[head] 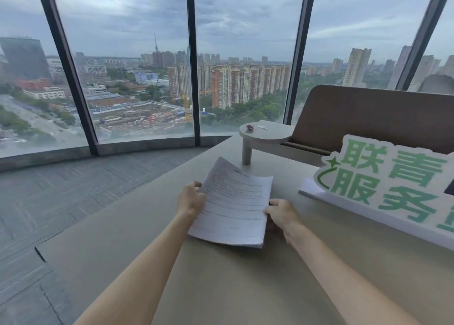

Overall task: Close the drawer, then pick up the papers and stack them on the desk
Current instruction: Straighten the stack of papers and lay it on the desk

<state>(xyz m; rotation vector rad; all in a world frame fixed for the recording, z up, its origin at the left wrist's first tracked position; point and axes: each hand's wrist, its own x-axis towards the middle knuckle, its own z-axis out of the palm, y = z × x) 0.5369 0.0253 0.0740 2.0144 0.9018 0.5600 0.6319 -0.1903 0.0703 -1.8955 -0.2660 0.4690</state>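
Holding the papers (233, 201) over the desk (221, 288) with both arms stretched out, left hand (190, 199) pinching the left edge, right hand (282, 215) clamped on the right edge. One stack, can't count the sheets. One green-lettered sign (388, 179) sits to the right, one small round shelf (266, 134) behind.

The printed lines on the papers (233, 201) are too small and blurred to read, and the near right corner of the stack hides the desk (122, 263) beneath it. The green-lettered sign (393, 184) is cut off by the right edge, so its last characters are lost. On the far round shelf (266, 134), 2 small items are too tiny to identify.
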